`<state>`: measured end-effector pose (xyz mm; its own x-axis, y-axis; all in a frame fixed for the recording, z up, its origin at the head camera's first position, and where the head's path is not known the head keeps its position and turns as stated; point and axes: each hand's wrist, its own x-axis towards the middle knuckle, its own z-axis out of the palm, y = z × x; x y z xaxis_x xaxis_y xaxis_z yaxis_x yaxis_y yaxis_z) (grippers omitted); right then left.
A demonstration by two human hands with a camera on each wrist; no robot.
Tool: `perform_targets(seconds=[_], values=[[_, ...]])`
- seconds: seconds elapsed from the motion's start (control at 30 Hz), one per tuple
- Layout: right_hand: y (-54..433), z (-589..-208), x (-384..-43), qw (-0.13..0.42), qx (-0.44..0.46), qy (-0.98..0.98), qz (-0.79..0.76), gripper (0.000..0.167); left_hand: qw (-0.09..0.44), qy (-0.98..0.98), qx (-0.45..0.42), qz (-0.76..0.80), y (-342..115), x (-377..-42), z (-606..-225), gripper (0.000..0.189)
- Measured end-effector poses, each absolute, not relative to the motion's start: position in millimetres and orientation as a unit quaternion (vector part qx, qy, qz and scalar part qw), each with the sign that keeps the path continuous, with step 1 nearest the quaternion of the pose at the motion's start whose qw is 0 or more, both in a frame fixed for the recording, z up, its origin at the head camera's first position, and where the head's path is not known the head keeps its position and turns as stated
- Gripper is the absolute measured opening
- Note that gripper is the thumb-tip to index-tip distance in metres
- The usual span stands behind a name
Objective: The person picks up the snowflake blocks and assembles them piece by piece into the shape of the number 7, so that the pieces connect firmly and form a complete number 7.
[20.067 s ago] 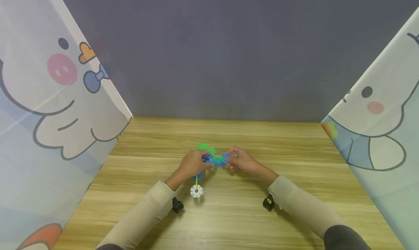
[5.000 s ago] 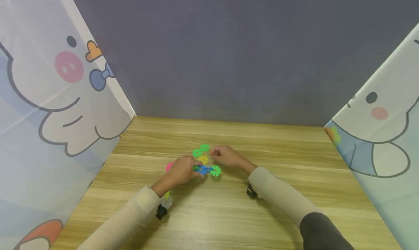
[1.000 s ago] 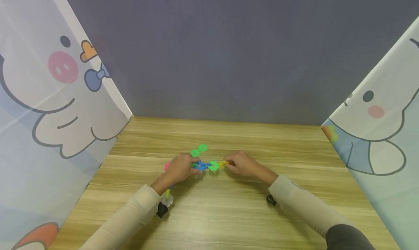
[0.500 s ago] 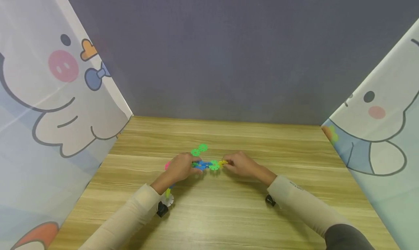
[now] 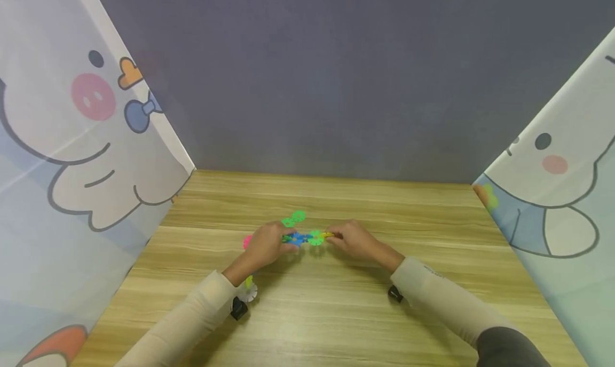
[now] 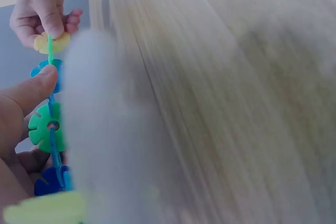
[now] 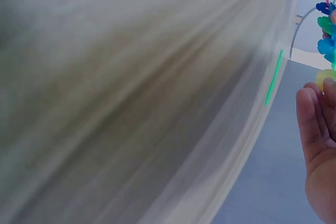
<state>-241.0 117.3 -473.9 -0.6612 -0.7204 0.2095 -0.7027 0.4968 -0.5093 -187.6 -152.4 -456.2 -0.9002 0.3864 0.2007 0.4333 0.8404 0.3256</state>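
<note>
My left hand [image 5: 265, 244] grips a chain of slotted snowflake discs; its thumb and fingers are around a blue disc [image 5: 295, 239]. Out to the right, the chain carries a green disc [image 5: 315, 238]. My right hand [image 5: 354, 239] pinches a yellow disc [image 6: 44, 44] by its edge, and the yellow disc meets the green one, seen edge-on [image 6: 50, 51] in the left wrist view. A pink disc [image 5: 247, 242] shows behind the left hand. Below it hang a yellow-green disc [image 5: 249, 281] and a white disc [image 5: 250, 293], which blurs large across the left wrist view.
Two green discs, the farther [image 5: 298, 216] and the nearer [image 5: 288, 222], lie on the wooden table [image 5: 384, 207] just behind the chain. A grey panel [image 5: 331, 89] rises at the back, with cartoon-printed cloths on both sides.
Since five seconds ago, my right hand has taken the yellow disc from behind the chain. Over the last second it has brought it left against the green disc; the chain has risen slightly.
</note>
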Motion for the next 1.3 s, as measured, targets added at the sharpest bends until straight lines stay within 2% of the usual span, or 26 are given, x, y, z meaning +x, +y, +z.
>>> perform_targets(seconds=[0.43,0.73,1.07,1.3], values=[[112.6,-472.4,-240.8,-0.019,-0.422,0.868,-0.262,0.01,0.05,-0.962,-0.201,-0.179,-152.0,-189.2,-451.3,0.047],[113.7,-480.6,-238.8,0.014,-0.397,0.868,-0.298,0.009,0.001,-0.964,-0.213,-0.162,-155.6,-191.2,-443.6,0.049],[112.5,-484.4,-236.3,0.01,-0.385,0.857,-0.342,0.011,0.0,-0.974,-0.187,-0.131,-146.7,-192.6,-443.7,0.059],[110.8,-483.9,-235.0,0.012,-0.384,0.855,-0.35,0.012,0.024,-0.97,-0.207,-0.121,-136.0,-192.9,-441.4,0.06]])
